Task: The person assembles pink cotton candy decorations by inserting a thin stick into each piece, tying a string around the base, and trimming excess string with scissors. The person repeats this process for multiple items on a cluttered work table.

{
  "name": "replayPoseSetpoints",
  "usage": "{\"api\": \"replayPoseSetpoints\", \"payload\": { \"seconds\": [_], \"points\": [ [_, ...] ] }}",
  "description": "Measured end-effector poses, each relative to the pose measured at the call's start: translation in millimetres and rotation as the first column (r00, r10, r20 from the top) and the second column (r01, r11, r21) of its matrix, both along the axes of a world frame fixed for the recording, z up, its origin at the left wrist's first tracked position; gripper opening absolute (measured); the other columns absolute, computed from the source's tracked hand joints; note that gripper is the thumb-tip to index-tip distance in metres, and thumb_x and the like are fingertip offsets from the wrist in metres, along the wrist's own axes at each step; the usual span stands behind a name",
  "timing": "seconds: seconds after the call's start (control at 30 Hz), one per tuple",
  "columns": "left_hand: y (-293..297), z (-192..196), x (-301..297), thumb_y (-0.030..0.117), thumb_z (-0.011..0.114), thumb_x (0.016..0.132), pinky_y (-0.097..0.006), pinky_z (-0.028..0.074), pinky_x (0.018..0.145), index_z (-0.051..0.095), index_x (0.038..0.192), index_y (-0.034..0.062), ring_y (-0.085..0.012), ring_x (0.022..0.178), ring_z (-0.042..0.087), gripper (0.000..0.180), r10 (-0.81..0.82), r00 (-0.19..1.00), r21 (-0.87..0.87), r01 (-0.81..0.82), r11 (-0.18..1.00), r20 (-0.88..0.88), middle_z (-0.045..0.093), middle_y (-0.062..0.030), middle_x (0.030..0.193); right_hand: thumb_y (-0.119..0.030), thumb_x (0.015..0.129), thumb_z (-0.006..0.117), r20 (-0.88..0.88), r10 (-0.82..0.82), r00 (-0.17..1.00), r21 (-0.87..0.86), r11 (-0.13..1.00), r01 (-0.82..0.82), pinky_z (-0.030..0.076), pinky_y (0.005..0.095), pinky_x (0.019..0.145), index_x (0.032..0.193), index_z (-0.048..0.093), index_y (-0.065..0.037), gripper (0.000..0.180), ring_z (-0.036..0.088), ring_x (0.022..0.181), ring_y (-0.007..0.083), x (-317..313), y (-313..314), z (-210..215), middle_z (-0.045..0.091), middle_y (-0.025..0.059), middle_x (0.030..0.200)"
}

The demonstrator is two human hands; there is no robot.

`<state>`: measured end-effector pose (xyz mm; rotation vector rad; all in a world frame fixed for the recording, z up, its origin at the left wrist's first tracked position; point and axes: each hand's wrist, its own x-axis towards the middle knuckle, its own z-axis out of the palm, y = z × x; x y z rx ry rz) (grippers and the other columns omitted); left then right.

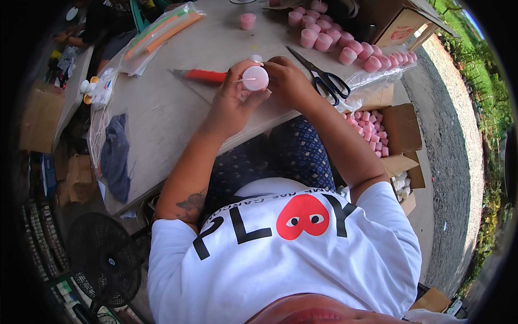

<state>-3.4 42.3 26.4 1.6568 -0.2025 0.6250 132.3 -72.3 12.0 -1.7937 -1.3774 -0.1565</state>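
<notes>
Over the near part of the table, my left hand [235,105] grips a small pink candle [256,79] whose pale wick [247,80] sticks out toward the left. Close against the candle's right side is my right hand [288,81], its fingers curled in; whatever they hold is hidden. A small whitish piece [255,58] shows just beyond the candle, too little of it to name. To the left of the hands lies a knife with a red handle [207,76]. Black-handled scissors [324,81] rest open to the right of my right hand.
Several pink candles in clear cups [324,41] stand at the far right, and a lone one [248,21] stands apart. Beside the table, a cardboard box [403,129] holds many pink candles. A grey cloth [115,156] and plastic packets [162,35] lie left. A black fan [105,259] stands lower left.
</notes>
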Motion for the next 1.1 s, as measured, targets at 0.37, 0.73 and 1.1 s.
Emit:
{"api": "replayPoseSetpoints", "payload": {
  "seconds": [0.37,0.73,1.1],
  "points": [
    [11.3,8.1,-5.0,0.010,0.070,0.085,-0.037,0.054,0.083,0.040,0.128,0.0122,-0.0233,0.103,0.060,0.053,0.095,0.990,0.196,-0.073,0.978,-0.102,0.053,-0.0138,0.119,-0.006,0.074,0.075,-0.032,0.112,0.993,0.306,0.947,-0.097,0.048,0.0357,0.083,0.106,0.071,-0.014,0.033,0.059,0.099,0.0277,-36.8,-24.7,58.4,0.061,0.0108,0.109],
    [17.9,-5.8,-10.9,0.002,0.070,0.082,-0.030,0.055,0.076,0.040,0.136,0.0143,-0.0219,0.103,0.061,0.062,0.236,0.969,0.483,-0.171,0.859,-0.076,0.053,-0.0114,0.125,-0.001,0.068,0.075,0.301,0.076,0.951,0.202,0.969,-0.141,0.049,0.0376,0.081,0.094,0.071,-0.013,0.029,0.058,0.098,0.0293,-42.7,-20.0,65.9,0.062,0.0087,0.103],
    [15.3,5.1,-12.2,0.003,0.081,0.069,-0.034,0.056,0.082,0.057,0.116,0.0067,-0.0268,0.106,0.060,0.053,0.347,0.925,0.387,-0.380,0.840,0.156,0.055,-0.0133,0.123,0.005,0.076,0.069,0.099,0.002,0.995,0.210,0.977,-0.023,0.047,0.0363,0.081,0.093,0.064,-0.005,0.020,0.059,0.093,0.0279,-53.1,-26.1,50.2,0.060,0.0091,0.100]
  ]
}}
